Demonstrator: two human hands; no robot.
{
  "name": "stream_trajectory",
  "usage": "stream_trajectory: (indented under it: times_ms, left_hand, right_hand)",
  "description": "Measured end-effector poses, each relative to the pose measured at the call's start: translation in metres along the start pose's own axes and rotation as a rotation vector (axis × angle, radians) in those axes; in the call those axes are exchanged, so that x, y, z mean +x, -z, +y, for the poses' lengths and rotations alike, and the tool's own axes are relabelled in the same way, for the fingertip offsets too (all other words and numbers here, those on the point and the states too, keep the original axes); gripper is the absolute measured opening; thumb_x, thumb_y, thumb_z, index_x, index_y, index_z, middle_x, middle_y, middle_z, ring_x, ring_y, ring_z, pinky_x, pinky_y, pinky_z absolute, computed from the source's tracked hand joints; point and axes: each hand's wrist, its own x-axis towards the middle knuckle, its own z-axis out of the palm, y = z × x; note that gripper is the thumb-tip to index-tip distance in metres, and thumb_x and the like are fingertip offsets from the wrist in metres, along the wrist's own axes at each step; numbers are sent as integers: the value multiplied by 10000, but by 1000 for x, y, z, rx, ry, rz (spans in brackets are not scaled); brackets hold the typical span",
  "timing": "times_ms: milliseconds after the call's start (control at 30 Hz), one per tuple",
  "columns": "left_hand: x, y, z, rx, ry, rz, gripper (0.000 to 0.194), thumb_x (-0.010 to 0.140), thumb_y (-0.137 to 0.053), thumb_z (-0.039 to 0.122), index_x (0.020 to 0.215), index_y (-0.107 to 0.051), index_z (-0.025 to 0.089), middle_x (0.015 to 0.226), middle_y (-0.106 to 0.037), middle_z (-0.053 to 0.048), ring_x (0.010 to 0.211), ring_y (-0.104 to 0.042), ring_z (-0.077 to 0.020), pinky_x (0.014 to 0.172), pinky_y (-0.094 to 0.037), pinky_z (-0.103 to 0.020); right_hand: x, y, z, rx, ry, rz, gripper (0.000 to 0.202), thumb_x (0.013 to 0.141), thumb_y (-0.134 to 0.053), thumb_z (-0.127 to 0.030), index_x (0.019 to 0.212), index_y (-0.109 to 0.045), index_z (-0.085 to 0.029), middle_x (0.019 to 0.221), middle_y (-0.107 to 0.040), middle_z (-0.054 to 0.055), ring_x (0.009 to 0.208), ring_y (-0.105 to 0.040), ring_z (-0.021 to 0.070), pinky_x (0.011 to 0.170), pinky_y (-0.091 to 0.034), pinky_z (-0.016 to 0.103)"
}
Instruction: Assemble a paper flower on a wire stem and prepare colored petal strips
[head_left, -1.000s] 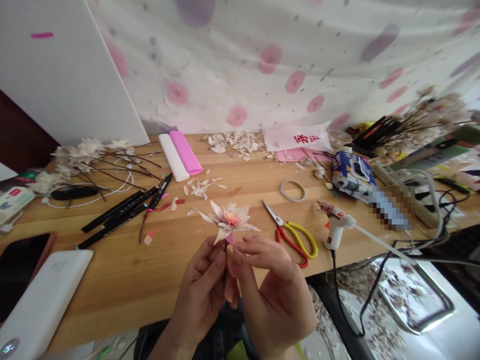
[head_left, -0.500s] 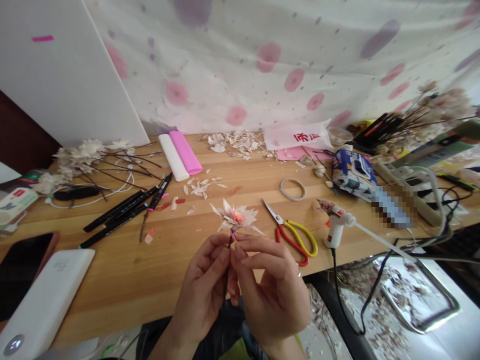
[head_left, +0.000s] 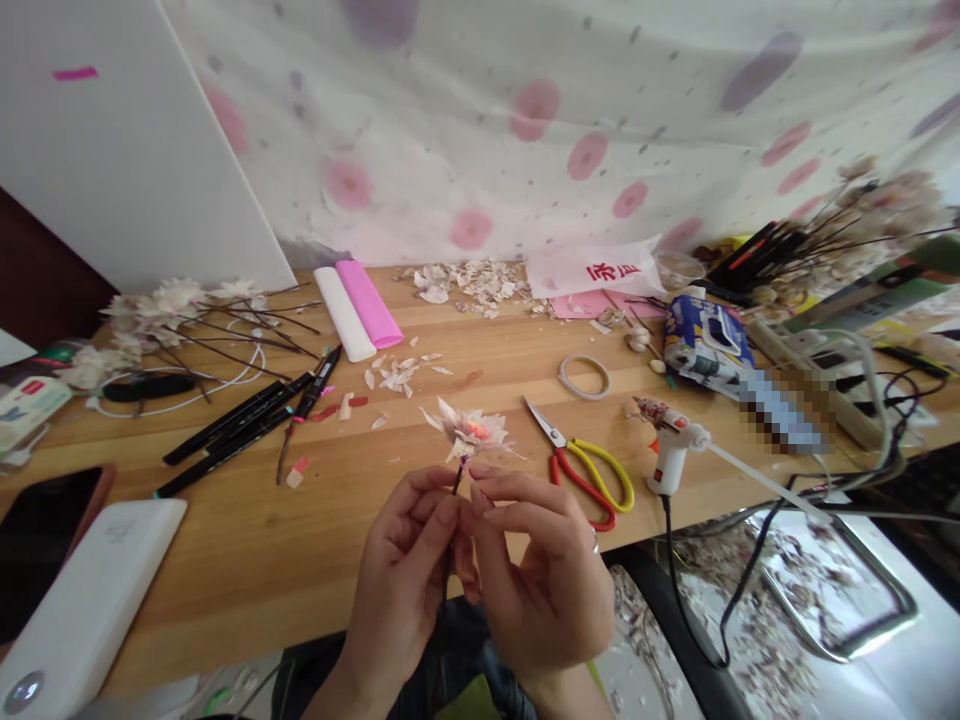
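Observation:
A pale flower point(head_left: 471, 428) with a pink and orange centre stands up on a thin dark stem point(head_left: 458, 476), just above my fingers. My left hand point(head_left: 405, 570) is closed round the stem below the bloom. Beside it, my right hand point(head_left: 536, 570) pinches at the same stem with thumb and forefinger, its other fingers curled. The two hands touch at the stem; whatever lies between the right fingertips is too small to make out. Right of the flower lie scissors point(head_left: 592, 475) with one red and one yellow handle.
A white glue gun point(head_left: 670, 455) with a cable stands at the right. A tape roll point(head_left: 585, 378), loose petals point(head_left: 397, 374), black markers point(head_left: 232, 425), crepe rolls point(head_left: 367, 305), stemmed flowers point(head_left: 172, 305), a phone point(head_left: 49, 540) and a power bank point(head_left: 97, 600) lie around.
The flower has tilted slightly, and its stem leans more to the right at the top. The pale bit at my right fingertips no longer shows. Both hands stay close together.

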Motion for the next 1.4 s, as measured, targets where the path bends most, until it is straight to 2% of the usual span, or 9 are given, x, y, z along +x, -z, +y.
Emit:
stream_trajectory:
  times_ms: [233,333,533,767,1000,1267,1400]
  left_hand:
    - [-1,0,0,112,-98,52,254,747,-861,298,922,-704,201,633,-697,47,429,-592,-48,504,-536,-122]
    - [-2,4,-1,162,-134,69,254,760,-847,310,933,-697,200,664,-715,35,424,-594,-64,473,-537,-143]
    - [-4,10,-2,276,-188,130,250,789,-823,304,968,-691,188,736,-745,3,554,-675,-93,517,-540,-129]
    - [-10,-2,-2,341,-263,258,212,788,-810,269,937,-677,196,758,-759,-5,524,-685,-127,463,-533,-170]
    - [-12,0,-2,391,-285,263,174,808,-792,257,949,-695,227,805,-775,-11,582,-708,-139,520,-560,-183]
    - [-11,0,-2,425,-286,285,188,798,-804,285,949,-706,229,818,-772,-12,679,-739,-159,531,-560,-173]
    - [-11,-1,-2,429,-274,292,212,802,-802,314,960,-689,230,813,-773,-11,663,-739,-166,507,-556,-182]
  right_hand:
    - [-1,-1,1,10,-26,1,380,825,-642,56,1066,-614,-237,1011,-720,36,954,-724,180,838,-637,344]
    - [-1,-2,1,-4,-45,5,352,840,-641,33,1044,-607,-252,1000,-726,28,928,-731,185,817,-639,359]
    - [1,-4,0,18,-84,14,349,834,-639,39,1016,-592,-255,971,-727,20,909,-731,179,804,-628,332]
    - [4,-6,-1,69,-100,22,355,828,-605,57,999,-545,-249,958,-704,20,883,-744,193,749,-634,346]
    - [5,-7,2,95,-93,9,402,819,-597,71,1041,-518,-255,943,-683,5,891,-748,183,784,-638,349]
    - [7,-7,2,104,-140,-8,357,801,-616,67,941,-521,-247,911,-703,4,850,-756,194,761,-642,348]
    - [7,-8,2,129,-144,-4,361,808,-607,72,929,-512,-254,919,-709,1,864,-760,193,764,-645,337]
